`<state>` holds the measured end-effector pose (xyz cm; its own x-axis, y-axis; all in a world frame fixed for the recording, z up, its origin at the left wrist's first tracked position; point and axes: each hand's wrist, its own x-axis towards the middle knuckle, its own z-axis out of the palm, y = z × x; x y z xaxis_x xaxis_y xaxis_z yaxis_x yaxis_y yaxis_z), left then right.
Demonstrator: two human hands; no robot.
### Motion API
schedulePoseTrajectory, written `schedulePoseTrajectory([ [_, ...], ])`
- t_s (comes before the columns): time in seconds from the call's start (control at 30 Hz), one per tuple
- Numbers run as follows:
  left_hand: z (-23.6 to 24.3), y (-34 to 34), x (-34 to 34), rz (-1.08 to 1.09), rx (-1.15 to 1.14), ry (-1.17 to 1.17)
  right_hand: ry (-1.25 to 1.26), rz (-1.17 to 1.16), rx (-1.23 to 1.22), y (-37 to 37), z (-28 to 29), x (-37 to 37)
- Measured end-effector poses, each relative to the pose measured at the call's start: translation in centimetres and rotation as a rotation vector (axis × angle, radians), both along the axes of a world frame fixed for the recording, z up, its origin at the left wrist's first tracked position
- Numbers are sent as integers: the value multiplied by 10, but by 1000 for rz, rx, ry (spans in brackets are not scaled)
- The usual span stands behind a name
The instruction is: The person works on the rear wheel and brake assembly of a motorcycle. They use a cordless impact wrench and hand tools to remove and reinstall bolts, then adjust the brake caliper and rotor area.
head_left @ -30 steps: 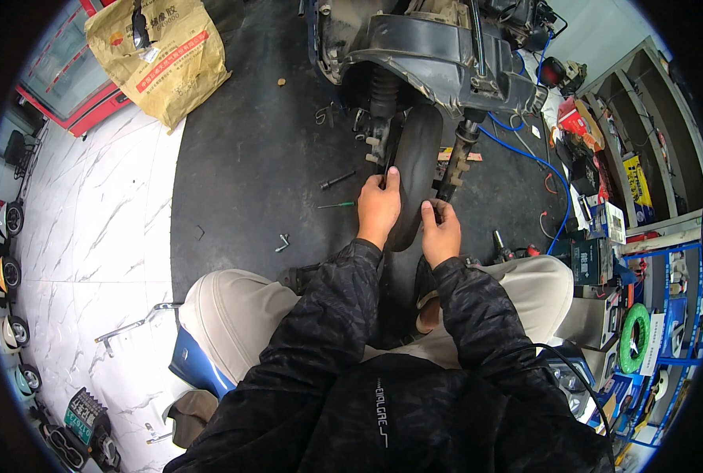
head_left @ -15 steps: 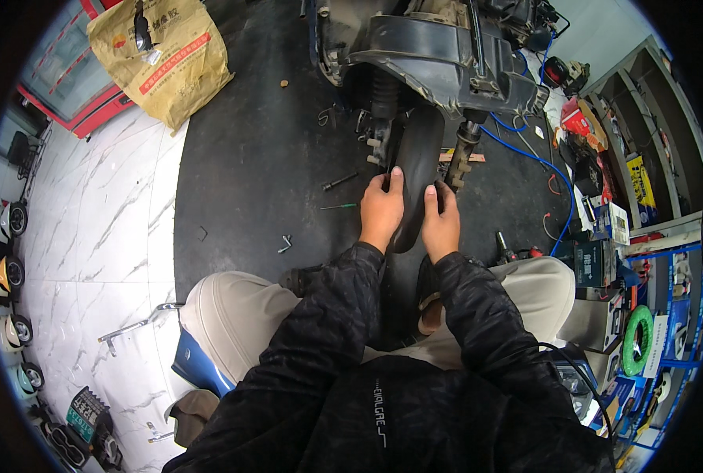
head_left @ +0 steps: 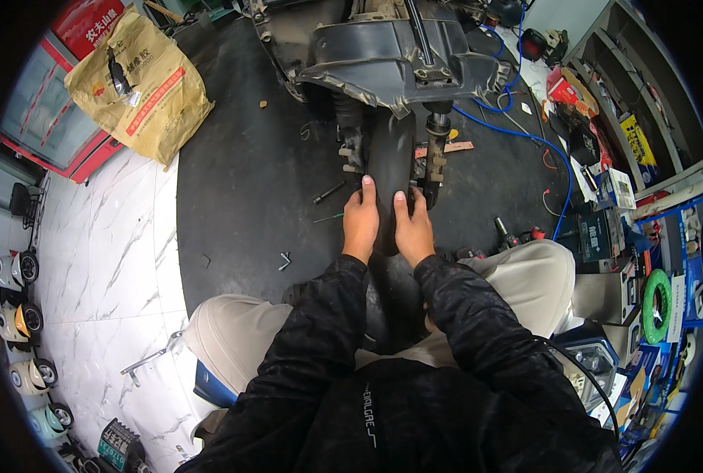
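Observation:
A black front wheel (head_left: 391, 146) stands between the two fork legs of a partly stripped scooter, under a dusty dark plastic fender (head_left: 359, 59). My left hand (head_left: 361, 227) grips the wheel's left side, its thumb pointing forward along the tyre. On the opposite side my right hand (head_left: 413, 229) grips it too, fingers reaching toward the hub beside the right fork leg (head_left: 438, 146). The left fork leg (head_left: 351, 142) rises just beyond my left fingertips. The hub and most of my fingers' undersides are hidden.
On the black mat (head_left: 233, 173) lie a dark bolt-like rod (head_left: 329, 192), a green screwdriver (head_left: 328, 218) and several small bolts (head_left: 285, 261). A blue hose (head_left: 517, 135) curves across the right. A large tan sack (head_left: 142, 94) is at far left; shelves (head_left: 643, 102) line the right.
Both hands stay on the wheel, which now sits straighter between the fork legs. The view has shifted, so the scooter appears farther left and higher.

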<state>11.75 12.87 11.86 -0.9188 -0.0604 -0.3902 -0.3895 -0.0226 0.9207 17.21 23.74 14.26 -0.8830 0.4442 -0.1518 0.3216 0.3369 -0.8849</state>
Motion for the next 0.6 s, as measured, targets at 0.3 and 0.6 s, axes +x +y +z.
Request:
schedulePoseTrajectory([
  [0.3,-22,12,10,80,18,67,65,18,-40,10,-10,6],
  [0.6,-54,30,45,214,247,-9,97,10,-32,10,-13,8],
])
